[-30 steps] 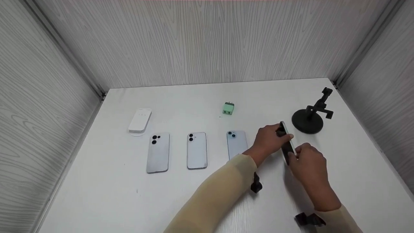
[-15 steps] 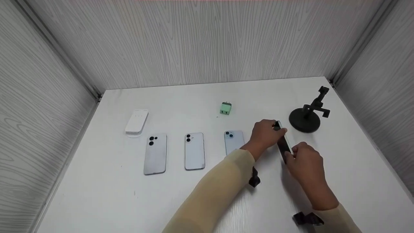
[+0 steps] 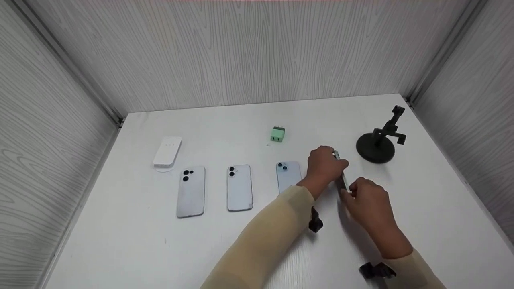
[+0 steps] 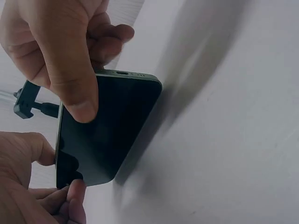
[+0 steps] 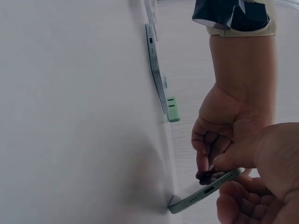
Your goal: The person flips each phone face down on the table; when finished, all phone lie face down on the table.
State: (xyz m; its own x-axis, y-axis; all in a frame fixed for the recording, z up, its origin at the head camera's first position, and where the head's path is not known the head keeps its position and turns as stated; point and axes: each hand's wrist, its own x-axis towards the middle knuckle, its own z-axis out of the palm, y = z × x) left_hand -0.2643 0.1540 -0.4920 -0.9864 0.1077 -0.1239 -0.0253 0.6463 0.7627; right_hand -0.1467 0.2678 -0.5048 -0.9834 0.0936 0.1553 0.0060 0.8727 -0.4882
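Between the hands is a smartphone (image 3: pixel 344 182), seen nearly edge-on from above, its dark screen facing left. At its far end my left hand (image 3: pixel 324 163) grips it. My right hand (image 3: pixel 368 202) pinches the near end, where the charging port shows in the right wrist view on the phone's edge (image 5: pixel 201 198). In the left wrist view, the right thumb presses on the screen (image 4: pixel 121 112), with its fingers behind. The phone's lower long edge is close to the table; whether it touches, I cannot tell. Just left of the left hand lies a light-blue phone (image 3: pixel 289 176), partly hidden by the sleeve.
Further left, a white phone (image 3: pixel 239 188) and a silver-grey phone (image 3: pixel 191 192) lie back up. Behind them are a white charger-like block (image 3: pixel 168 151) and a green plug adapter (image 3: pixel 277 134). A black stand (image 3: pixel 375 148) is at the back right. Panel walls enclose the table.
Both hands and the smartphone have moved slightly left. The phone has turned more upright, so less of its screen shows from above. The head view has shifted a little.
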